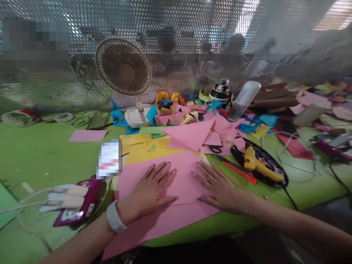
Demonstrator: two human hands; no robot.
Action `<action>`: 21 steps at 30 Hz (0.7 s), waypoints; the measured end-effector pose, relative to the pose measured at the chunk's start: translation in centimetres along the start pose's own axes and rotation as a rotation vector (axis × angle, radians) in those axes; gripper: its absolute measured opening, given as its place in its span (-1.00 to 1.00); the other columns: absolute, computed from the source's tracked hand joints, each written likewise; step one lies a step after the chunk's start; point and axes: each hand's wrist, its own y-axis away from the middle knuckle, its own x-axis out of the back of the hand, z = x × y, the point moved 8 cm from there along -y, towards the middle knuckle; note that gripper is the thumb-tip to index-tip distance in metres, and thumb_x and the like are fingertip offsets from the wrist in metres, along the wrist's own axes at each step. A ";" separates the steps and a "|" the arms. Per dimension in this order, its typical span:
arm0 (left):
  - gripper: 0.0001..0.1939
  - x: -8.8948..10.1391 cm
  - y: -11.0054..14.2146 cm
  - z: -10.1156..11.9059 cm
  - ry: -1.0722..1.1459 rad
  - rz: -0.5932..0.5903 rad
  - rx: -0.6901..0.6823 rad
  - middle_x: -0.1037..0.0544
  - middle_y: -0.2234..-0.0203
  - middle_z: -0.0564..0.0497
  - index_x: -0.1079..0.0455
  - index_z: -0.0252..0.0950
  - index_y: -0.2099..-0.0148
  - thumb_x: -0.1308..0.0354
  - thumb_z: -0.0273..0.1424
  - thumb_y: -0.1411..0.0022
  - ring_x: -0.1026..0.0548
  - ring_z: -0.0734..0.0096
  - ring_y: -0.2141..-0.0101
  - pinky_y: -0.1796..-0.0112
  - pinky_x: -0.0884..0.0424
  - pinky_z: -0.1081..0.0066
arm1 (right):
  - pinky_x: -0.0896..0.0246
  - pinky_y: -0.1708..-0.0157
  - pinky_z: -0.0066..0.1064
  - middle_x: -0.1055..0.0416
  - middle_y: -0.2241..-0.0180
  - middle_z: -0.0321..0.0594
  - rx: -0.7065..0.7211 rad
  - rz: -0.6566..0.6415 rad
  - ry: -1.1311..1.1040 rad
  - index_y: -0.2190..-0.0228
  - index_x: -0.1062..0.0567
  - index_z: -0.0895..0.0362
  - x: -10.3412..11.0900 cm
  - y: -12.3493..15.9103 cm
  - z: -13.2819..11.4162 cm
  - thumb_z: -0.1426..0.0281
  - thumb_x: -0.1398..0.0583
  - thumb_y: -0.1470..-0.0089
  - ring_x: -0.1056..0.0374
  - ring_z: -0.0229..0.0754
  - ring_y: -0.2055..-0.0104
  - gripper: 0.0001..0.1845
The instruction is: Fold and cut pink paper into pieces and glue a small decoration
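Note:
Pink paper sheets (181,216) lie overlapping at the front of the green table, with one edge across the lower part of the stack. Flat on the left side of the top sheet rests my left hand (151,190), fingers spread, a pale band at the wrist. My right hand (220,187) presses on the sheet's right side, its fingers also stretched out. Neither hand grasps anything. Yellow paper (132,156) shows from under the pink sheet's far edge. Beside my right hand lie a cutter knife (231,167) and a yellow glue gun (260,167) on a black tray (282,176).
A phone (109,159) and a purple power strip (79,203) with white plugs lie at left. Behind stand a small fan (123,69), a heap of coloured paper pieces (189,110), a dark bottle (221,93) and a tilted pale bottle (244,99). A perforated metal screen (181,22) rises beyond.

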 end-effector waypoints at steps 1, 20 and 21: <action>-0.27 0.6 -0.2 0.4 0.008 0.001 0.014 0.01 -0.29 -0.14 0.06 -0.24 -0.32 0.13 0.05 -0.25 0.06 0.03 -0.25 -0.17 0.14 0.03 | 0.23 -0.20 0.09 0.26 -0.30 0.03 0.000 0.007 -0.001 -0.25 0.04 0.11 0.0 0.0 0.0 0.03 0.03 -0.19 0.34 0.11 -0.32 -0.27; -0.69 -4.1 -5.0 4.0 1.356 -0.611 0.420 -0.46 0.74 0.06 -0.31 -0.32 0.52 -0.32 -0.23 0.08 -0.47 0.40 0.66 0.60 -0.36 0.47 | 0.25 -0.19 0.11 0.28 -0.31 0.05 0.003 0.038 -0.002 -0.25 0.00 0.13 -0.6 0.3 0.1 0.05 0.01 -0.18 0.33 0.15 -0.32 -0.28; -0.65 -4.2 -5.1 4.1 1.401 -0.622 0.423 -0.49 0.72 0.04 -0.31 -0.33 0.53 -0.35 -0.20 0.11 -0.48 0.40 0.65 0.58 -0.37 0.45 | 0.25 -0.19 0.10 0.28 -0.31 0.04 0.001 0.039 -0.005 -0.25 0.01 0.12 -0.6 0.3 0.1 0.05 0.01 -0.18 0.33 0.14 -0.32 -0.28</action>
